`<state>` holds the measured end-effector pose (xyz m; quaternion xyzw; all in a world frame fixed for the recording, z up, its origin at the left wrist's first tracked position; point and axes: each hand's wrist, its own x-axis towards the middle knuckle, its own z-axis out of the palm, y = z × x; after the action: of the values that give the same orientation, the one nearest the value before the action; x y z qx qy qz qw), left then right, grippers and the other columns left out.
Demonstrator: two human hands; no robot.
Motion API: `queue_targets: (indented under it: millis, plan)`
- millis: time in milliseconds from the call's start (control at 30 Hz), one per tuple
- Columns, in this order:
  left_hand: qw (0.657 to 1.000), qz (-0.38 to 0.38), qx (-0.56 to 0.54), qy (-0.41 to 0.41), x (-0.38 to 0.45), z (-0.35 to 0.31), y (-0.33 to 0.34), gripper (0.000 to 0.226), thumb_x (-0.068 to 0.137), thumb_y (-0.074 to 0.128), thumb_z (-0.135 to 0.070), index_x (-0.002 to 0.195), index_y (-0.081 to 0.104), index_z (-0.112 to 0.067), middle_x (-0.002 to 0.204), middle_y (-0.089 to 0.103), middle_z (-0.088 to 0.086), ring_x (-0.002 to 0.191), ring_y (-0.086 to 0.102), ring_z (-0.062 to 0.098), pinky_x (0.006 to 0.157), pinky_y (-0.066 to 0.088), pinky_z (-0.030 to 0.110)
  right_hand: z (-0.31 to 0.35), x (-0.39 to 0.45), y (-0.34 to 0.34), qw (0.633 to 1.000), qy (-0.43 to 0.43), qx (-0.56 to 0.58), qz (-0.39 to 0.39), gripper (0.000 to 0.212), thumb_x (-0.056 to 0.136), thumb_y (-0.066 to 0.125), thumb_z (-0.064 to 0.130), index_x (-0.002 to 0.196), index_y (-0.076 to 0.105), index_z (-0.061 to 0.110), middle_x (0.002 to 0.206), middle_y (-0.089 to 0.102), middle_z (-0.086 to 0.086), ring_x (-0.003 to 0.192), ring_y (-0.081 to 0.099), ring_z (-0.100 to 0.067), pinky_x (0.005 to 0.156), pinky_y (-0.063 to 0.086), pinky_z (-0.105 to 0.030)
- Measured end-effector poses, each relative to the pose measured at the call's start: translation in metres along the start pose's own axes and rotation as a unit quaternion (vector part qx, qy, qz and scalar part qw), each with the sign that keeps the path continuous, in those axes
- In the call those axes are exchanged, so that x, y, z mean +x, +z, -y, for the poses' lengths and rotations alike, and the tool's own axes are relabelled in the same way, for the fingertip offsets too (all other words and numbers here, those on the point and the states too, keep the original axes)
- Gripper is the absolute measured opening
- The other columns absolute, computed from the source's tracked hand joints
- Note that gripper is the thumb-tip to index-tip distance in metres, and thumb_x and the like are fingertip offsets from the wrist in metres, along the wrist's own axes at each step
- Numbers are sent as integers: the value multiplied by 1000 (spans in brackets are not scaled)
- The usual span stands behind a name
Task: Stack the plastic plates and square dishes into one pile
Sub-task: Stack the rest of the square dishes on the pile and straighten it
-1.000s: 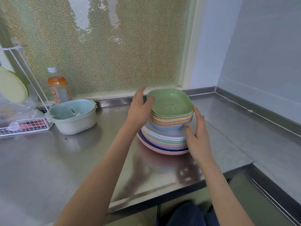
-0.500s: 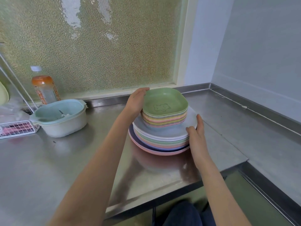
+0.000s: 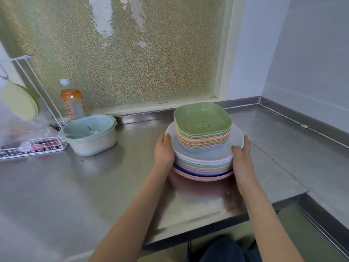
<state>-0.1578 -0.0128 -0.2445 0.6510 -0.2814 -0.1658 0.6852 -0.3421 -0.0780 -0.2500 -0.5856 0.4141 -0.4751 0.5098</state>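
The round plates (image 3: pixel 204 163), topped by the square dishes (image 3: pixel 203 127), are flanked near the counter's (image 3: pixel 94 186) front edge by 2 hands, left hand (image 3: pixel 163 150) and right hand (image 3: pixel 241 157) pressed flat against opposite rims

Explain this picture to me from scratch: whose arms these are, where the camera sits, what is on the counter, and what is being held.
No machine here: the arms belong to a person wearing a camera on the head, looking forward and down. The left hand and right hand press against opposite sides of a pile of round plates on a steel counter. A stack of square dishes, green one on top, sits on those plates. The fingers look fairly straight, steadying rather than lifting. To the left stand a pale blue-rimmed bowl, a bottle and a white wire rack.
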Motion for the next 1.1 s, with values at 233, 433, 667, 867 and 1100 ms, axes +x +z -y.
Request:
queue_targets:
  millis: [233, 433, 667, 867, 1100]
  plan:
    - [999, -33, -5, -3, 9, 2, -5, 26, 95, 39, -16, 85, 62, -12, 88, 64, 6, 82, 52, 18, 79, 47, 37, 1, 6, 12, 999, -53, 13, 0, 56, 86, 34, 19, 142, 31, 25, 139, 45, 1, 125, 44, -18, 103, 37, -33]
    - [997, -67, -21, -30, 38, 7, -29, 19, 94, 40, -16, 83, 56, -15, 87, 58, 9, 83, 49, 17, 80, 45, 37, 5, 21, 51, 997, -72, 18, 34, 52, 78, 33, 23, 130, 35, 33, 127, 49, 4, 114, 47, -12, 93, 34, -22]
    - [989, -137, -47, -33, 78, 11, -72, 30, 93, 41, -15, 101, 68, -6, 101, 68, 11, 89, 55, 17, 86, 44, 33, -2, 50, 120, 994, -48, -19, 94, 54, 92, 34, 10, 145, 24, 11, 147, 38, -9, 134, 36, -26, 111, 30, -46]
    - [981, -177, -64, -50, 111, 15, -83, 35, 93, 42, -19, 121, 60, -7, 122, 64, 10, 113, 57, 26, 103, 42, 43, -7, 74, 161, 995, -43, 10, 92, 52, 93, 34, 10, 145, 28, 14, 144, 42, -7, 130, 40, -23, 110, 32, -46]
    - [976, -201, -62, -52, 140, 20, -79, 39, 90, 42, -22, 120, 61, -7, 121, 64, 11, 115, 56, 29, 104, 40, 46, -9, 104, 183, 995, -42, 20, 90, 51, 93, 33, 9, 144, 30, 16, 142, 44, -5, 128, 42, -22, 109, 34, -45]
